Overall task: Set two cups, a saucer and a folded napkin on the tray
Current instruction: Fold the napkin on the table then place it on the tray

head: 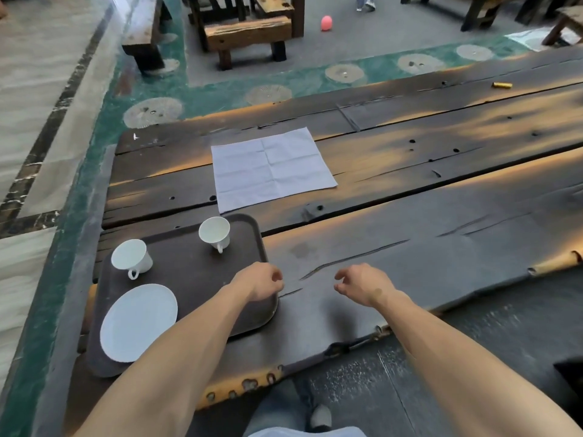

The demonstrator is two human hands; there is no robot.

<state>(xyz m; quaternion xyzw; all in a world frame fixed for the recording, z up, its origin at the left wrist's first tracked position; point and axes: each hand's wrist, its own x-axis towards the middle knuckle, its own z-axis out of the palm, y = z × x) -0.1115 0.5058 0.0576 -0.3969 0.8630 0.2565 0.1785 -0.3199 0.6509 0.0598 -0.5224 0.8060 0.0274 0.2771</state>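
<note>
The napkin [272, 169] lies flat and unfolded (creases showing), straight ahead of both hands, slightly nearer the left hand [260, 281]; both it and the right hand [362, 283] are loosely curled, empty.

- cups: two, white, each with a handle — one [132, 258] at the tray's far left, one [215, 233] at its far right
- saucer [138, 322]: one, white
- napkin [272, 168]: one, lying open and flat
- tray [192, 279]: one, dark
- hands: two — left [263, 280], right [362, 283]
- pink ball [326, 23]: one, on the floor
- small yellow cylinder [502, 85]: one, on the far planks
</note>
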